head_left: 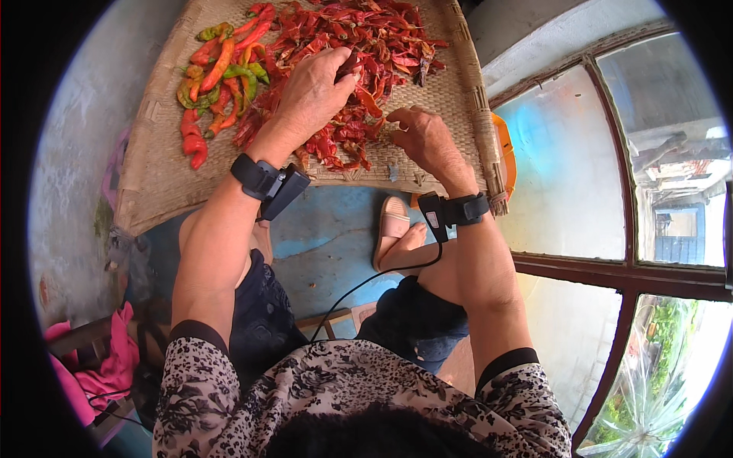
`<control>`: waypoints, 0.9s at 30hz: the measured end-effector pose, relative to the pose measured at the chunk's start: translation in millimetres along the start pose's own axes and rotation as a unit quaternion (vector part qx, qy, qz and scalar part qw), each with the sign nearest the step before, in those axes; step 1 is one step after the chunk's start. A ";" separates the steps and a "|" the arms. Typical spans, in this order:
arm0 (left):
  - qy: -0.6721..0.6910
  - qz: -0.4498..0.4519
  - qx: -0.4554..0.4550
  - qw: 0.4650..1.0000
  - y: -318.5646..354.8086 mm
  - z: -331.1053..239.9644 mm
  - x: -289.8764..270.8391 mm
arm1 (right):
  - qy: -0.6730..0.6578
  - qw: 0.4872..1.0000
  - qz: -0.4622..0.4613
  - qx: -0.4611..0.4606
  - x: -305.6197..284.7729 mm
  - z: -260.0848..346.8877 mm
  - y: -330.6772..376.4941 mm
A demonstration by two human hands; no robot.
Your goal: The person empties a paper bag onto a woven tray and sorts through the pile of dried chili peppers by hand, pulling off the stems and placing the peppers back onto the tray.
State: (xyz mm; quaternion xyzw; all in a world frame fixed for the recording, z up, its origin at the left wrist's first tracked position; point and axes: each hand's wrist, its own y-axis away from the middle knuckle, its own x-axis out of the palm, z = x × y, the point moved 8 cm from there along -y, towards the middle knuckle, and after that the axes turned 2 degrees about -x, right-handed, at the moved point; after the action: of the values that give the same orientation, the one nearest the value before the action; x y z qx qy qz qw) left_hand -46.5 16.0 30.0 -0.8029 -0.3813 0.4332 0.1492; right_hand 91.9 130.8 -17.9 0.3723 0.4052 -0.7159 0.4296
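A heap of dried red chili peppers [336, 145] covers the middle and far part of a woven tray [164, 172]. My left hand [314, 90] reaches over the heap, its fingers and thumb closed on a dark red dried chili pepper [349, 66]. Close to the tray's near right side, just right of the heap, is my right hand [429, 139]. Its fingers are curled together at the heap's edge, and whatever they pinch is too small to make out. Fresher red, orange and green chili peppers [221, 72] lie in a separate group at the left.
A brown-framed window [626, 263] with a cracked lower pane stands at the right. An orange plastic container [504, 153] shows beside the tray. Pink cloth [114, 359] hangs at the lower left. A black cable [366, 278] runs from the right wrist's device across my lap.
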 end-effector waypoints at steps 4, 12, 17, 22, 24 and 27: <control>0.007 -0.028 0.029 0.999 -0.1 -2.9 -11.0 | 0.072 0.993 0.088 -0.013 22.1 24.4 -12.5; 0.018 -0.030 0.004 0.999 0.1 0.5 -24.9 | 0.127 0.986 0.030 -0.103 27.5 21.1 -19.1; -0.012 -0.050 0.025 0.998 1.2 -3.3 -25.6 | 0.059 0.996 -0.037 0.053 -22.3 -1.3 -5.7; 0.000 -0.015 -0.007 1.000 2.3 6.6 -14.3 | 0.093 0.947 -0.271 0.148 -99.6 -49.5 36.7; 0.001 -0.010 0.000 1.000 1.8 5.2 -14.1 | 0.148 0.909 -0.289 0.261 -116.5 -77.4 61.1; -0.009 -0.043 0.021 0.999 0.3 3.4 -11.2 | 0.276 0.867 -0.266 0.317 -128.0 -110.8 91.5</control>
State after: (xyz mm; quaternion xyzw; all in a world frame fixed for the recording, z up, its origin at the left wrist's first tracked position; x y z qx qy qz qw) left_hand -52.9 7.2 34.4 -0.7786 -0.4078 0.4413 0.1809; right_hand 241.5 243.0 27.4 0.5488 0.3419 -0.7613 -0.0479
